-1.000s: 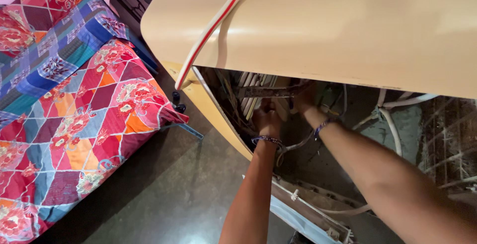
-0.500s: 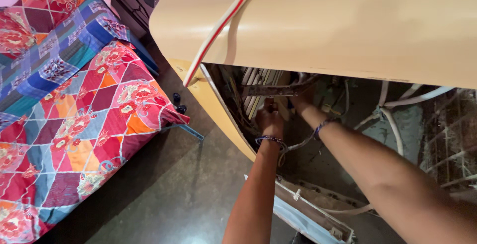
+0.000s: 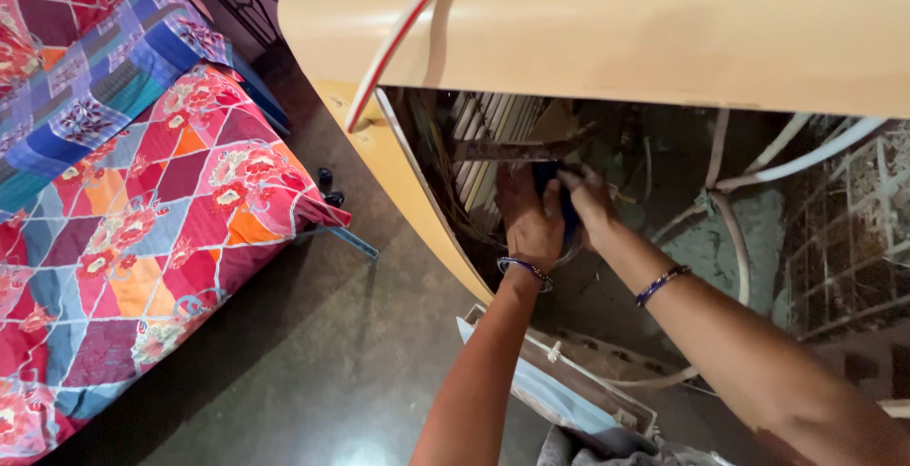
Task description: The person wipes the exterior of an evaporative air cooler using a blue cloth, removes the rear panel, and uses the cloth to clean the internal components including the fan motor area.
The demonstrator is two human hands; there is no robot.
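Both your hands are inside the open back of the beige cabinet (image 3: 616,30), under its lid: your left hand (image 3: 531,219) and right hand (image 3: 590,202) are closed together around a dark blue object (image 3: 566,212), just below a rusty metal bar (image 3: 512,150). White hoses (image 3: 735,238) and a wire grille (image 3: 844,238) sit to the right, well apart from your hands; a patchwork quilt (image 3: 123,210) lies on the left beside the dark floor (image 3: 313,371).
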